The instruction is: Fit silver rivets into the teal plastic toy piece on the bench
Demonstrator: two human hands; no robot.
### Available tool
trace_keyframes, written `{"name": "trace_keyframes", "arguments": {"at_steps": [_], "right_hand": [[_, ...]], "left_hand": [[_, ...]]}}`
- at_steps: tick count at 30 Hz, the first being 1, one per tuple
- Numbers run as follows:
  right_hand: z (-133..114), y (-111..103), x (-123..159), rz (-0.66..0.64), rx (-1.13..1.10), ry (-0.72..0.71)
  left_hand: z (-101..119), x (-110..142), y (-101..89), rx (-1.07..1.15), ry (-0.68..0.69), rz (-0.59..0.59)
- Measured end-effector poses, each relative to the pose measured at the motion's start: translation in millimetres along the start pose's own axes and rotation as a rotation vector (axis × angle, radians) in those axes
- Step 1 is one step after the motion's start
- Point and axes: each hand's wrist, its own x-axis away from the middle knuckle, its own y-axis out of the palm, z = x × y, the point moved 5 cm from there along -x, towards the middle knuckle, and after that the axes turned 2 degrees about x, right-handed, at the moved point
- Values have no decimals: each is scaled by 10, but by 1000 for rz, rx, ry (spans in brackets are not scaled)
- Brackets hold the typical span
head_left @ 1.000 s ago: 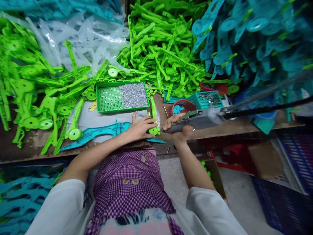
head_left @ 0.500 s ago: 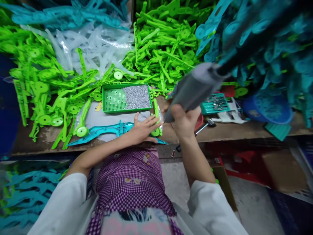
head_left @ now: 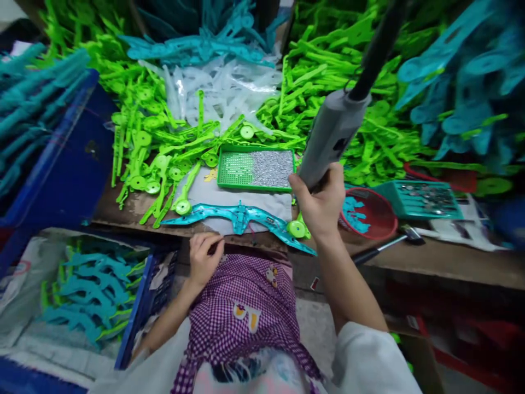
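We seem to be between turns with the grey power tool (head_left: 330, 142), held up right of the middle. Our right hand (head_left: 322, 202) has its fingers wrapped round it, and its tip is hidden. Our left hand (head_left: 205, 254) is curled by the front edge of the table (head_left: 451, 265), below and left of the middle. We cannot tell if anything is tucked in those fingers. The blue bow-shaped piece (head_left: 240, 219) lies flat across the middle, partly on a grey cloth (head_left: 262, 201), with green parts (head_left: 298, 229) near both ends. We think the next move calls for the left hand to hold the blue piece, with the tool kept out of the way.

Just above, the green tray (head_left: 254, 189) has tiny silver bits (head_left: 273, 168) heaped on its right, while its left shows mostly holes. At the right, a red bowl (head_left: 389, 219) has little blue bits (head_left: 356, 214), and a teal tray (head_left: 394, 197) has shiny ones. At the lower left, a blue crate (head_left: 133, 323) holds blue bow shapes (head_left: 100, 295) and green sticks
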Motion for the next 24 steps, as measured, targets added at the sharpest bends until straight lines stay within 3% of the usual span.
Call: {"name": "trace_keyframes", "arguments": {"at_steps": [2, 6, 10, 13, 15, 18, 21, 24], "right_hand": [[-37, 68, 31, -26, 40, -10], [-63, 132, 62, -70, 78, -47], [-67, 159, 32, -74, 77, -49], [-74, 185, -11, -74, 59, -50], [-61, 189, -28, -80, 57, -58], [4, 176, -20, -103, 52, -56], [53, 194, 7, -135, 14, -61], [13, 280, 19, -153, -10, -72]], "left_hand": [[75, -298, 169, 28, -38, 9], [103, -786, 555, -154, -122, -246], [82, -931, 772, -197, -157, -401], [163, -891, 775, -116, -85, -390], [216, -828, 643, -25, 26, -358], [65, -748, 194, 26, 140, -231], [-433, -771, -342, -80, 37, -57], [-930, -889, -557, -81, -41, -141]]}}
